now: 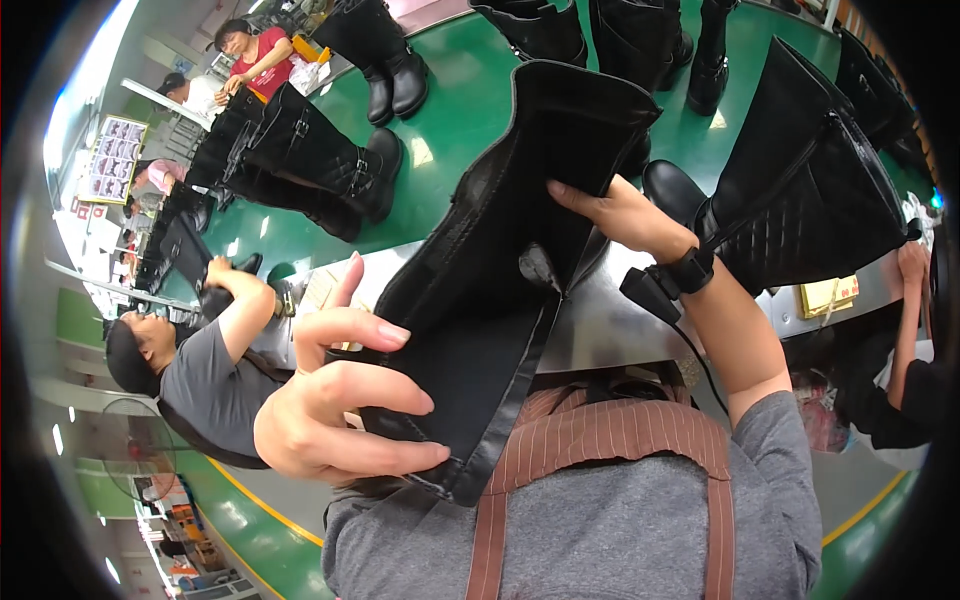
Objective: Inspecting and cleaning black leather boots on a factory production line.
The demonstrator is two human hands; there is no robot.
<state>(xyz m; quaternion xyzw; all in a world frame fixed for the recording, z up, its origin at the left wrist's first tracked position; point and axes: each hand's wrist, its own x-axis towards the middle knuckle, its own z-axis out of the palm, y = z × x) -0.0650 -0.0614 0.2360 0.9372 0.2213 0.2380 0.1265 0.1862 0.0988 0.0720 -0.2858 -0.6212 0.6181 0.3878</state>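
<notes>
A tall black boot is held up in front of me, its shaft unzipped and spread so the dark lining shows. My left hand is closed on the shaft's lower left edge, several fingertips lying over the inner side. On the far right side, my right hand grips the other edge, thumb on the inside and the other fingers mostly hidden behind. A small crumpled grey piece shows deep in the opening. The boot's foot is largely hidden behind the shaft.
Another black boot with a quilted panel stands right of my arm. Several boots, such as a buckled pair, stand on the green table. Yellow paper lies at right. A co-worker in grey sits close at left; another person's arm is at right.
</notes>
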